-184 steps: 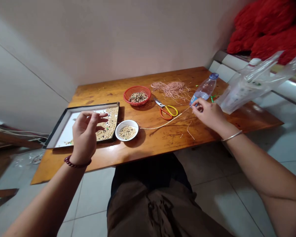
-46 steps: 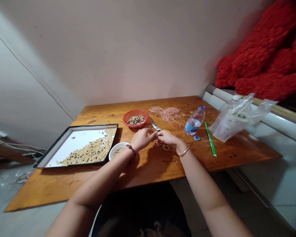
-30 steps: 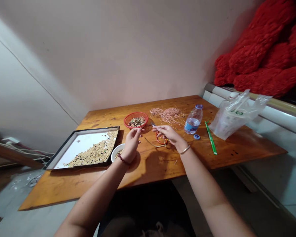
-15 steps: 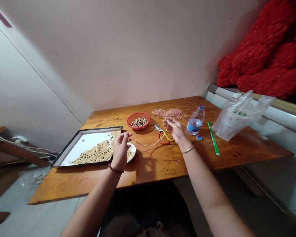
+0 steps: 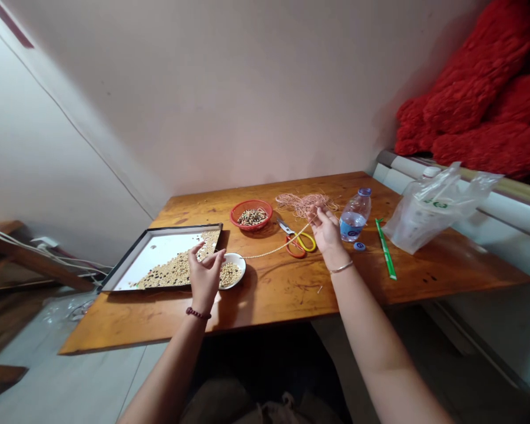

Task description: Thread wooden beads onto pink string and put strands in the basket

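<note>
Pale wall [image 5: 265, 106] stands behind a brown wooden table [image 5: 282, 303], and beyond the table's left end white cables [image 5: 53, 257] run over a wooden frame [image 5: 4, 244].

On the table comes first a shallow tray [image 5: 159, 250] with black edges; loose beads [image 5: 170, 274], mostly cream with some dark ones, gather in its near and right parts. Your left hand [image 5: 204, 274] is raised before the tray's right part, thumb and fingers curved; whether they pinch a thin thread end or hold nothing, I cannot tell. Just beside this hand is the white bowl [image 5: 237, 259], which contains more loose beads. Farther back, the red basket [image 5: 252, 228] holds light and dark beads, too small to judge if they are on strings.

From near the bowl's right rim, the bead strand [image 5: 269, 254] rises to your right hand [image 5: 329, 235], whose fingers grasp its upper end above the table. The stringing seems well advanced: beads follow one another along this visible stretch. However, I see no knot, and many loose beads remain unstrung; how many more are needed is not shown.

Behind the strand lie scissors [image 5: 291, 234] and a pink thread heap [image 5: 298, 203]. Farther right you have a bottle [image 5: 353, 224], a blue cap [image 5: 359, 246], a green packet [image 5: 386, 249], a plastic bag [image 5: 417, 224] and, highest, a red fluffy pile [image 5: 468, 100].
</note>
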A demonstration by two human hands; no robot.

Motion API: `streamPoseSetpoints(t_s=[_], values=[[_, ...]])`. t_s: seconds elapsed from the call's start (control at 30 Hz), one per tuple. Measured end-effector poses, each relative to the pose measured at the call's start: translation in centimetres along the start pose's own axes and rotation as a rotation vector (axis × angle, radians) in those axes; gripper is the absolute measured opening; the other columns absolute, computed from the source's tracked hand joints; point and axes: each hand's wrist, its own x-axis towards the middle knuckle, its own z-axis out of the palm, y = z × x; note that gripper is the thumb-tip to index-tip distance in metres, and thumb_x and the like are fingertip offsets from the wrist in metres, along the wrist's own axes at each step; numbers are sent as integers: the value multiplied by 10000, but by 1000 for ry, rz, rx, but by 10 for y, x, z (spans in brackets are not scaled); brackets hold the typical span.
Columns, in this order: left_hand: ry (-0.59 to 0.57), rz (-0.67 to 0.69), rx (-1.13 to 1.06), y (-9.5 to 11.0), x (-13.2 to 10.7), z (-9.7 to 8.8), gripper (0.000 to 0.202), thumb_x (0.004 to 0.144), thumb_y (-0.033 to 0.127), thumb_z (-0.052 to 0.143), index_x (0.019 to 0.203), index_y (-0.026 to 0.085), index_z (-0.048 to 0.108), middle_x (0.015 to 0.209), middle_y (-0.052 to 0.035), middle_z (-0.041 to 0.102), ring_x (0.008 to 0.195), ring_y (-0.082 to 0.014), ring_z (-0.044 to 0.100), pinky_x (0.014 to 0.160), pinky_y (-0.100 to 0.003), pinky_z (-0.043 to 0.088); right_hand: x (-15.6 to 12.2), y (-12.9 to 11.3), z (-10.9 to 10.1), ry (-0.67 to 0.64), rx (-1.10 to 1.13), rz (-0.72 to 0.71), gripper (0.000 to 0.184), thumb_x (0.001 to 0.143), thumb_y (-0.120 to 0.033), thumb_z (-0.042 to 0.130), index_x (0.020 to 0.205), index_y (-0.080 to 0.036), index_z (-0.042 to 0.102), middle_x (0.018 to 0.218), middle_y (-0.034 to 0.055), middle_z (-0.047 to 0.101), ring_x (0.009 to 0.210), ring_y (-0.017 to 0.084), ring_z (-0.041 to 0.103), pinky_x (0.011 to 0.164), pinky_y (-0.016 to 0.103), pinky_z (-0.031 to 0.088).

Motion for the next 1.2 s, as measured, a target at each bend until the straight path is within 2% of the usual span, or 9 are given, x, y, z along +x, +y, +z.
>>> streamPoseSetpoints(t_s=[0.1,0.23,0.37,0.53,0.63,0.83,1.0,1.2], values=[[-104,53,156,-8,-1,-12,554,733,399,704,1193,215,457,841,-67,719,830,-223,704,745,-336,534,0,-3,-1,16,34,-3,165,731,-243,694,889,-233,645,938,-25,712,761,66,659,745,210,510],[-285,33,311,-13,1,-24,458,703,454,702,1071,222,560,820,-54,721,765,-222,690,665,-308,513,1,-5,-2,34,80,12,156,737,-190,672,887,-229,656,921,-31,711,717,56,651,700,192,503],[-393,61,394,-10,6,-32,408,726,442,667,1067,240,570,856,-51,726,743,-211,669,629,-283,480,2,-5,-4,44,96,12,147,744,-176,661,884,-222,667,932,-19,713,701,57,645,680,189,499],[-523,194,770,-3,15,-35,379,747,361,632,1117,303,578,846,-3,737,682,-200,645,561,-256,397,2,-5,-5,48,99,17,154,738,-153,664,878,-217,677,897,-24,716,682,53,643,660,176,489],[-584,233,915,-1,18,-33,393,751,328,614,1140,312,564,859,9,742,693,-204,649,520,-247,348,2,-5,-4,51,99,23,153,738,-148,662,875,-215,678,891,-23,717,677,54,642,656,178,487],[-652,224,1040,2,21,-28,385,746,343,609,1126,291,574,882,2,739,807,-221,663,546,-247,365,2,-4,-4,30,81,30,142,737,-157,659,865,-217,674,866,-29,719,667,53,645,642,172,489],[-628,190,1067,9,24,-29,254,851,405,497,1037,278,615,942,9,728,804,-190,658,575,-248,395,4,-3,-5,23,103,44,149,713,-169,687,854,-216,676,842,-39,723,645,53,653,607,160,492],[-601,276,1039,20,13,-26,313,877,488,465,997,271,655,989,-9,709,834,-198,647,649,-271,436,3,-4,-4,27,102,51,143,713,-166,686,846,-215,675,839,-34,726,639,57,653,600,164,494]])
